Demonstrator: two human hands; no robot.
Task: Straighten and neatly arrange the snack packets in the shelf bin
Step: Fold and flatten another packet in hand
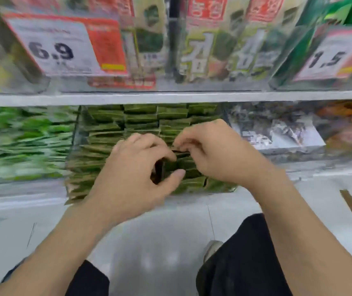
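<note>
Both hands, left hand point(141, 167) and right hand point(215, 152), pinch green snack packets point(141, 118) in the clear shelf bin point(74, 146); a hasty tug risks toppling neighbouring rows.

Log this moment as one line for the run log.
left hand: on green packets | right hand: pinching a packet edge | clear bin: rows straight at back, uneven at front | step: arranging

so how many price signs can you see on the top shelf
2. One price sign reading 6.9 hangs at the upper left, and the other price sign reading 1.5 is at the upper right edge. More could lie outside the frame.
</note>
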